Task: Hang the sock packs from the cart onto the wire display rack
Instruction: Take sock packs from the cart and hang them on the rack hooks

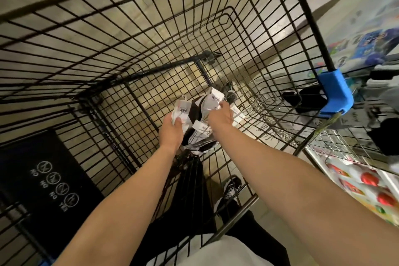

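I look down into a black wire shopping cart (133, 34). Both my arms reach to its bottom, where a small heap of black-and-white sock packs (199, 134) with white card headers lies. My left hand (171, 129) is closed on a white card header of one sock pack (182, 110). My right hand (221, 117) pinches the white header of another sock pack (213, 98) beside it. The wire display rack (354, 142) stands to the right of the cart, with dark and grey socks hanging on it.
Blue plastic corner guards (335, 95) cap the cart's right rim. A black child-seat flap with white warning icons (51, 177) is at the lower left. Colourful packaged goods (367, 188) sit on a shelf at the lower right. My shoe (230, 190) shows through the cart floor.
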Demonstrator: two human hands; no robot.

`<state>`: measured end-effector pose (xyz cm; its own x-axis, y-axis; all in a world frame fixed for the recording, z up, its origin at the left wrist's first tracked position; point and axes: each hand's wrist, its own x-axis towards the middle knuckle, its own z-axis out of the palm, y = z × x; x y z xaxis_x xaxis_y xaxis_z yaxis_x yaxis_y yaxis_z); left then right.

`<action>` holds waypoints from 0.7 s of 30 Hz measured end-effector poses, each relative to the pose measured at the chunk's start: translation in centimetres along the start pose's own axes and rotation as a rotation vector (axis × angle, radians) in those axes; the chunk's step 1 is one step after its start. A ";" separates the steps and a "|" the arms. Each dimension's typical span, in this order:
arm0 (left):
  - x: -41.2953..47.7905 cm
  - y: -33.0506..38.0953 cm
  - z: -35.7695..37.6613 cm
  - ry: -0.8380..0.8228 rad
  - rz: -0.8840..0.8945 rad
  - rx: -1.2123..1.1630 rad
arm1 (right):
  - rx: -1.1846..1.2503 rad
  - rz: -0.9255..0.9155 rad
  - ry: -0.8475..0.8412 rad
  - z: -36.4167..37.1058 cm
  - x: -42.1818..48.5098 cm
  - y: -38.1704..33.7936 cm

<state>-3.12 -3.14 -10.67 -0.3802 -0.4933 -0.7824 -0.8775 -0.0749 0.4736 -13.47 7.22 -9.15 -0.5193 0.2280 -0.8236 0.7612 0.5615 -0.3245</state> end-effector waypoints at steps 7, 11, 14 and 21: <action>0.2 -1.6 -0.6 0.002 -0.056 -0.010 | 0.007 0.042 -0.057 2.1 0.6 0.6; 0.5 -1.7 -0.3 -0.028 -0.030 -0.015 | -0.089 0.098 -0.064 2.7 1.7 0.9; 0.7 -1.6 0.1 -0.030 -0.017 0.000 | -0.018 0.140 -0.097 3.1 1.9 1.3; -1.7 0.9 -0.8 0.029 -0.030 -0.212 | -0.001 -0.104 0.069 0.7 -0.8 -0.7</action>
<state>-2.99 -3.01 -8.61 -0.3431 -0.5125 -0.7871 -0.8063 -0.2691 0.5267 -13.38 6.08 -8.60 -0.6212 0.2227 -0.7514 0.7012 0.5861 -0.4060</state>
